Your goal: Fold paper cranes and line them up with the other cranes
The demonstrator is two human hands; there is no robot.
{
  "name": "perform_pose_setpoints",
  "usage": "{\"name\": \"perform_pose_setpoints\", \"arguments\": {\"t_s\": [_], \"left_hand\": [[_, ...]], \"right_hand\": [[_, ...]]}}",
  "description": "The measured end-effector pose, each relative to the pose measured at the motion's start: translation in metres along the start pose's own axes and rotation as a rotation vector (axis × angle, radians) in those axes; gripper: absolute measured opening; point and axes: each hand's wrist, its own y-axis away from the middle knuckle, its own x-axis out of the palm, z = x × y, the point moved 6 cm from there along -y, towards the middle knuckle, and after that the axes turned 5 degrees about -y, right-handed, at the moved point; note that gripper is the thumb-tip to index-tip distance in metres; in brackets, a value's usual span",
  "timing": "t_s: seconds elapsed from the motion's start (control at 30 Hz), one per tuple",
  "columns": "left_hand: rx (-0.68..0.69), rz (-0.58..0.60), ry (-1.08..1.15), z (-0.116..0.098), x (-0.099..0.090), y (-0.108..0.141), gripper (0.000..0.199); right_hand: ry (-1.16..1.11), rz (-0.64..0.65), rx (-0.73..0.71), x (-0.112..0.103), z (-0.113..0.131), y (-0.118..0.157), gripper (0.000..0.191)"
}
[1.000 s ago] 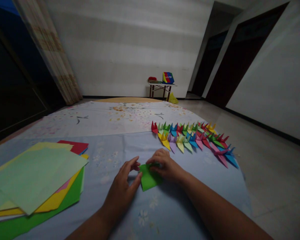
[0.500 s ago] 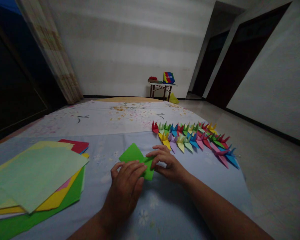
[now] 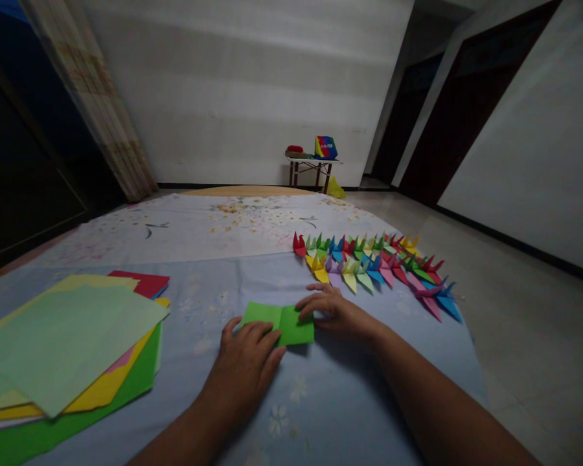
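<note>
A small rectangle of bright green origami paper (image 3: 291, 329) with a crease down its middle lies in front of me, its near right corner casting a shadow on the cloth. My left hand (image 3: 250, 356) holds its left part, fingers laid over the top and thumb by the near edge. From the right, my right hand (image 3: 333, 310) grips the paper's right edge, fingertips on top; its thumb is mostly hidden.
To the left lies a stack of coloured paper sheets (image 3: 87, 336). Rows of folded paper cranes (image 3: 364, 262) stand at the right of the cloth-covered table (image 3: 214, 401). A small side table (image 3: 315, 160) with a colourful box (image 3: 326, 147) stands by the far wall.
The green paper has turned from a tilted, angled shape into a flat rectangle lying more level. Both hands have shifted slightly with it and stay on it.
</note>
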Motion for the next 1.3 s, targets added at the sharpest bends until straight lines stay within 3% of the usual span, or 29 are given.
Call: {"name": "perform_pose_setpoints", "arguments": {"t_s": [0.3, 0.8, 0.9, 1.3], "left_hand": [[0.03, 0.037, 0.063, -0.008, -0.002, 0.0, 0.026], [0.029, 0.004, 0.155, -0.008, -0.002, 0.001, 0.026], [0.018, -0.018, 0.159, -0.007, -0.001, 0.002, 0.03], [0.071, 0.106, 0.079, -0.015, 0.003, 0.002, 0.028]], "right_hand": [[0.021, 0.059, 0.028, -0.007, 0.004, 0.006, 0.013], [0.04, -0.177, 0.262, 0.013, -0.016, -0.006, 0.024], [0.048, -0.19, 0.276, 0.015, -0.016, -0.006, 0.025], [0.126, -0.179, 0.278, 0.018, -0.012, -0.007, 0.02]]}}
